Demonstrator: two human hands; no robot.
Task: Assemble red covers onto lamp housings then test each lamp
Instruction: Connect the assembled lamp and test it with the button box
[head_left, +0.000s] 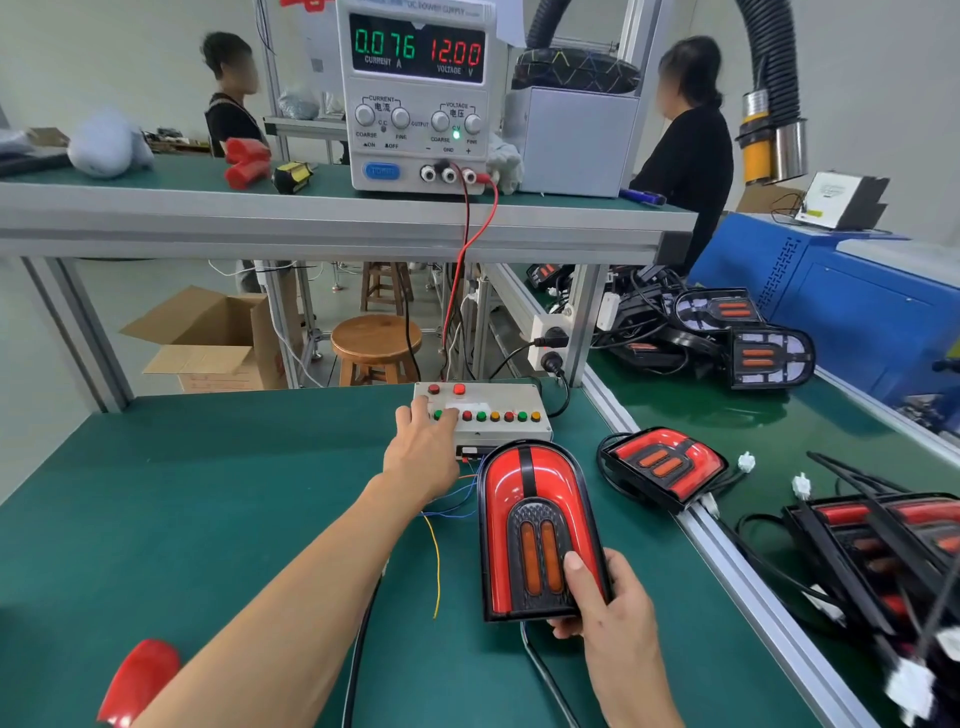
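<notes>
Forward, the left hand (423, 447) stretches, fingers pressing the test box (485, 415) buttons. Right hand (605, 605)'s grip curls around one red-covered lamp (537, 525) on the tabletop (208, 493), thumb on top. One spare red cover (137, 680) lies near-left.

- I see bright, even indoor light with only soft, faint shadows on the table (208, 519).
- White glare streaks sit on the glossy red lamp (537, 530).
- The power supply (418, 98) digits read crisply.
- Straight rails bow toward the edges, a wide-angle warp.
- The lower right corner smears with blur; the cable connectors (914, 680) there are indistinct.
</notes>
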